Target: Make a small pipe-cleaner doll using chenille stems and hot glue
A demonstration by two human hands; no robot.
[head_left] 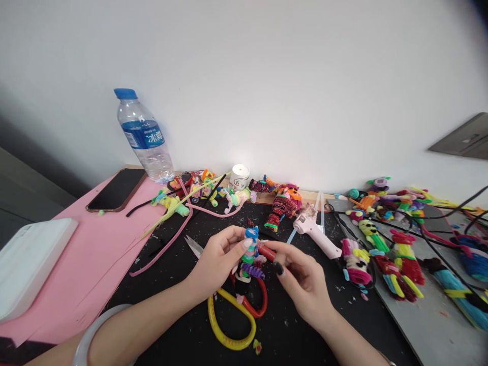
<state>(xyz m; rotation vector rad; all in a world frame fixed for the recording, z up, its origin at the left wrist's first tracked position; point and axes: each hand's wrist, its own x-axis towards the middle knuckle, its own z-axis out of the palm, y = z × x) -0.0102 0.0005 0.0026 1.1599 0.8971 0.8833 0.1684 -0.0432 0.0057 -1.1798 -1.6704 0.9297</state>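
My left hand (224, 259) is closed around a small pipe-cleaner figure (250, 254) in blue, pink and purple, held upright over the black work surface. A purple coiled piece sticks out from its side. My right hand (299, 279) is just right of the figure, fingers bent and thumb apart from the index finger, with nothing plainly between them. By its index finger shows a red printed object (267, 252), partly hidden; I cannot tell what it is. Beneath the hands lie scissors (232, 325) with yellow and red handles, blades pointing up-left.
A pink glue gun (318, 235) lies on the right. Several pipe-cleaner figures (407, 259) cover the grey board (412, 325), with black cables across. Left are a water bottle (147, 134), a phone (116, 189) and a white box (36, 264) on pink paper. A white cup (240, 176) stands behind.
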